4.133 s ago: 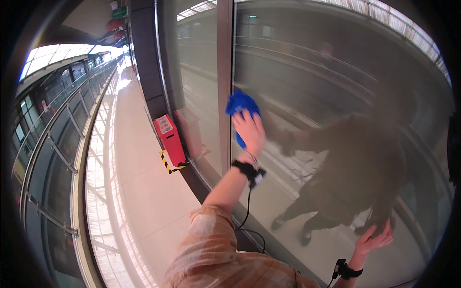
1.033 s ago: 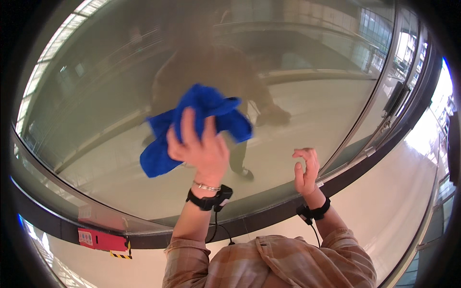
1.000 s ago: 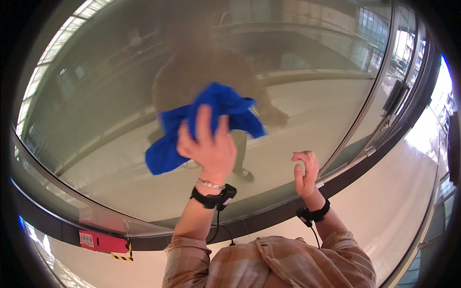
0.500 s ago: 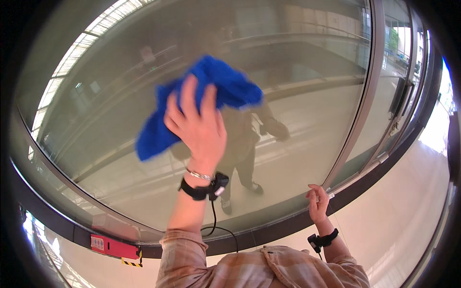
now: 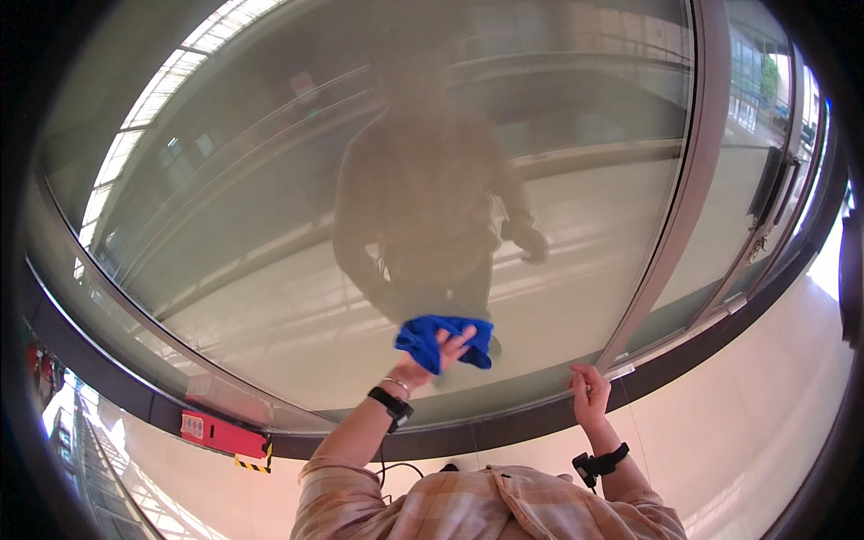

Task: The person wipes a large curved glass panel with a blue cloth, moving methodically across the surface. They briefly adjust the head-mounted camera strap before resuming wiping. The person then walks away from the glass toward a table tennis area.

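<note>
**Glass wall, corridor: cloth and two hands**

Setting: a large glass pane (image 5: 270,270) filled most of the view, hazy, carrying a dim reflection of the person (image 5: 432,198); pale floor ran beyond it.

Item 1, blue cloth (image 5: 432,337): bunched, flat against the glass low on the pane, just below centre.

Item 2, left hand (image 5: 432,360): fingers spread over the cloth, pressing it to the pane; black wristband at its 7 o'clock.

Item 3, right hand (image 5: 589,396): at 3 o'clock of the cloth, well apart, fingers together, resting at the pane's lower edge beside a vertical metal frame post (image 5: 670,207); grip not discernible.

Item 4, red box (image 5: 223,434): at 8 o'clock of the cloth, along the dark base rail (image 5: 108,378).
</note>
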Tool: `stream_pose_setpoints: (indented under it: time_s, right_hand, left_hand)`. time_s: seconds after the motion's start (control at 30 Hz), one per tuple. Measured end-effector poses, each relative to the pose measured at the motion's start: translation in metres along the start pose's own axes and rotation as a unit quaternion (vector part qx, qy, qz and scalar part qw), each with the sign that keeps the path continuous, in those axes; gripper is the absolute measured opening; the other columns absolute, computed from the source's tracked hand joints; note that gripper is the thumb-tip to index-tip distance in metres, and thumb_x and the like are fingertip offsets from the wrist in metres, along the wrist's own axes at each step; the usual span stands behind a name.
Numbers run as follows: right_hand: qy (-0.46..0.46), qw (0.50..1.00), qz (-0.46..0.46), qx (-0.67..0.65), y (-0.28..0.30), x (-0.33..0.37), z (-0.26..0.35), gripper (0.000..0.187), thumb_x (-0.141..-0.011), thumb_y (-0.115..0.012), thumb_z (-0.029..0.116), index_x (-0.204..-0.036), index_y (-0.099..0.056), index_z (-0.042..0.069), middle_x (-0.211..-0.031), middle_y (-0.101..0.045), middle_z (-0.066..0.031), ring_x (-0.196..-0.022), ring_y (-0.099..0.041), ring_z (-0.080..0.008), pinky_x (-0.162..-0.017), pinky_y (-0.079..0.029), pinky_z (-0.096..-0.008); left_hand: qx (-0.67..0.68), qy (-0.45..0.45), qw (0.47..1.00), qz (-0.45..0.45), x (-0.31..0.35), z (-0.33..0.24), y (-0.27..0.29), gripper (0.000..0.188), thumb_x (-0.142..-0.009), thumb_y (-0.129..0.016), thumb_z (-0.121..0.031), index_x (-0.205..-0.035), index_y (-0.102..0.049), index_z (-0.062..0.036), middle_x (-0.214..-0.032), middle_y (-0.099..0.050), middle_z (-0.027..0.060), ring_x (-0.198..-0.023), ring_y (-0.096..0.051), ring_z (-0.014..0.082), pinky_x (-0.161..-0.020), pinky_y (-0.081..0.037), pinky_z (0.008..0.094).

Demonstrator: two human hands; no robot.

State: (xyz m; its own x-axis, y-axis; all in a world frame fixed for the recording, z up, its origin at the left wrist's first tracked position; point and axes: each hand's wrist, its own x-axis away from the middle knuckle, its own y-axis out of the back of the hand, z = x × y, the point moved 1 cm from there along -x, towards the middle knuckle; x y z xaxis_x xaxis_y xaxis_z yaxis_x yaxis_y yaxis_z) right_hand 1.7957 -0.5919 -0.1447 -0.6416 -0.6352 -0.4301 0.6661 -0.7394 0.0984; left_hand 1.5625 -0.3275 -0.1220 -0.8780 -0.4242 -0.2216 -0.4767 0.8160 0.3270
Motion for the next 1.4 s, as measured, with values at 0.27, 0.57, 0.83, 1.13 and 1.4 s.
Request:
stream_pose_setpoints:
  time_s: [0.27,0.57,0.83,1.13,1.4]
  right_hand:
    - [-0.06,0.995,-0.033,-0.073,0.0,0.01,-0.031,0.014,-0.093,-0.051,0.006,-0.098,-0.062,-0.002,-0.065,-0.059,-0.0033,-0.061,-0.059,-0.0088,-0.058,-0.047,-0.0232]
    - [-0.121,0.99,0.045,-0.051,-0.025,0.011,-0.027,0.017,-0.095,-0.051,0.01,-0.102,-0.061,-0.002,-0.071,-0.061,-0.0038,-0.067,-0.059,-0.0086,-0.063,-0.047,-0.0227]
    - [-0.165,0.972,0.059,-0.154,-0.016,-0.001,-0.035,0.054,-0.098,-0.048,0.029,-0.14,-0.028,0.001,-0.131,-0.046,-0.0124,-0.114,-0.049,-0.0165,-0.092,-0.043,-0.0314]
    - [-0.119,0.966,-0.112,-0.202,-0.036,-0.053,0.006,0.048,-0.097,-0.051,0.016,-0.14,-0.034,0.004,-0.127,-0.049,-0.004,-0.113,-0.047,-0.0132,-0.1,-0.037,-0.0298]
    - [0.338,0.91,-0.074,0.228,-0.119,-0.102,0.081,0.046,-0.073,-0.068,0.009,-0.117,-0.064,0.02,-0.113,-0.056,-0.0124,-0.102,-0.052,-0.0361,-0.089,-0.045,-0.0445]
  left_hand:
    - [-0.61,-0.225,0.507,-0.566,-0.08,-0.259,0.077,0.039,-0.083,-0.057,-0.018,-0.12,-0.054,-0.0065,-0.138,-0.04,0.0156,-0.12,-0.035,0.0427,-0.096,-0.028,0.0527]
    - [-0.725,-0.29,0.622,-0.059,-0.072,-0.054,-0.064,0.038,-0.077,-0.055,-0.02,-0.113,-0.063,-0.0268,-0.127,-0.053,0.0006,-0.091,-0.051,0.0225,-0.08,-0.039,0.0394]
    - [-0.383,-0.152,0.908,-0.072,-0.094,-0.087,-0.148,0.046,-0.082,-0.061,-0.013,-0.126,-0.05,-0.0135,-0.126,-0.045,0.0124,-0.109,-0.048,0.0324,-0.089,-0.042,0.0428]
    - [-0.124,-0.127,0.984,0.024,-0.091,-0.123,-0.125,0.044,-0.095,-0.047,-0.018,-0.136,-0.039,-0.0026,-0.136,-0.043,0.0171,-0.125,-0.043,0.0316,-0.104,-0.034,0.0382]
    - [-0.391,-0.364,0.804,-0.261,-0.059,-0.176,-0.027,0.027,-0.084,-0.05,-0.009,-0.108,-0.059,0.0006,-0.123,-0.053,0.0161,-0.115,-0.045,0.0408,-0.095,-0.036,0.0518]
